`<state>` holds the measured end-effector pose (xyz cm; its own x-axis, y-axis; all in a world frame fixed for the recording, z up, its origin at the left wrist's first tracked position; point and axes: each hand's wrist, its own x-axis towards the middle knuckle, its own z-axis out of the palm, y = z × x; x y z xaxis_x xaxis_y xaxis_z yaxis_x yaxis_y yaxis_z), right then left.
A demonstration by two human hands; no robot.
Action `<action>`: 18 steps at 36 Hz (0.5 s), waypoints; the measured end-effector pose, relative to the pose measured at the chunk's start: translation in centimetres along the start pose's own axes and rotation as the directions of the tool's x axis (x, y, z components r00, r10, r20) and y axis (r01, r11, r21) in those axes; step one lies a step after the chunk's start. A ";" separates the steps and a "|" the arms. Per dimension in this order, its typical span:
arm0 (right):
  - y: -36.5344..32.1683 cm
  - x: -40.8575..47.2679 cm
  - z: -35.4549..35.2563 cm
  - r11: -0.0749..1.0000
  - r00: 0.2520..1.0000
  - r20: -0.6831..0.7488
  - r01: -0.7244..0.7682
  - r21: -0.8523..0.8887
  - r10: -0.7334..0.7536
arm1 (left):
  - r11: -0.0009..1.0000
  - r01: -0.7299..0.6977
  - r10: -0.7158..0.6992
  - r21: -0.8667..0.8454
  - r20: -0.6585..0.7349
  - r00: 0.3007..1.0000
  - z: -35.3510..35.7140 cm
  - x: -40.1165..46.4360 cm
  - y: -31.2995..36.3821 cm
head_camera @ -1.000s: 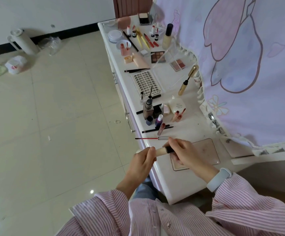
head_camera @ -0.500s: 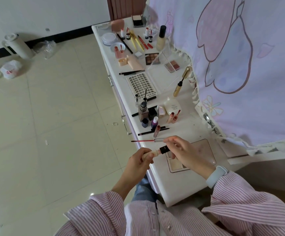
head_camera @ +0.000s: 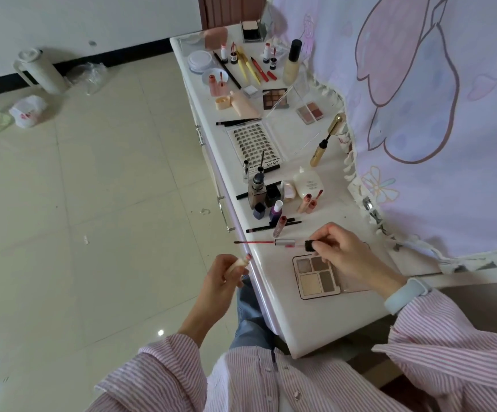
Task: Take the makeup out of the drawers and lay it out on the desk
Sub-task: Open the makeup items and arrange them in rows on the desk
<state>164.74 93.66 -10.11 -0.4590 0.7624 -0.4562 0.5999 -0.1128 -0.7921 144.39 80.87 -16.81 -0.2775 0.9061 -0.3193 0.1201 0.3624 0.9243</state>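
Observation:
My left hand [head_camera: 222,278] holds a small beige tube [head_camera: 239,262] just off the front edge of the white desk [head_camera: 288,316]. My right hand [head_camera: 345,252] grips the tube's black cap with its wand [head_camera: 309,245] above the desk, over an open eyeshadow palette [head_camera: 315,276] with several brown shades. Tube and cap are apart. A thin red pencil [head_camera: 256,242] lies just beyond the cap. Many makeup items line the desk further away: a lash tray [head_camera: 254,144], a gold mascara [head_camera: 326,141], bottles [head_camera: 259,188] and lip glosses [head_camera: 308,202].
Drawer handles [head_camera: 225,215] run along the desk's left face, and the drawers look closed. A pink printed cloth [head_camera: 419,99] hangs along the right side. On the tiled floor at far left stand a white jug [head_camera: 40,69] and plastic bags [head_camera: 28,110].
The tube has been pulled open: my left hand moved left and down with the tube, my right hand moved right with the cap. The eyeshadow palette beneath is now uncovered.

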 end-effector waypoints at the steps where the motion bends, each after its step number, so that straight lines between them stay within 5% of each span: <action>1: 0.2 0.0 -0.1 0.995 1.000 -0.018 -0.023 0.099 0.025 | 0.999 0.008 -0.009 -0.039 -0.021 1.000 0.1 0.0 0.1; 5: 1.3 -0.2 0.8 0.781 0.984 -0.062 -0.093 0.617 0.165 | 0.992 -0.017 0.014 -0.126 -0.025 1.000 1.5 0.0 0.4; 8: 1.7 0.1 1.9 0.660 0.962 -0.108 -0.087 0.746 0.249 | 0.993 -0.012 0.010 -0.116 -0.021 1.000 3.2 0.2 0.8; 13: 2.0 0.9 3.2 0.900 0.949 -0.258 -0.055 0.432 0.182 | 0.992 -0.032 0.023 -0.123 -0.076 0.997 6.0 0.7 0.5; 18: 3.1 1.0 3.9 0.999 0.965 -0.259 0.049 0.022 -0.042 | 0.999 -0.034 0.035 0.008 -0.238 0.971 7.4 1.4 -0.8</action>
<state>163.60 91.56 -14.58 -0.2982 0.9055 -0.3021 0.5623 -0.0891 -0.8221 150.94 83.44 -19.49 -0.4921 0.8403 -0.2275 0.1375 0.3331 0.9328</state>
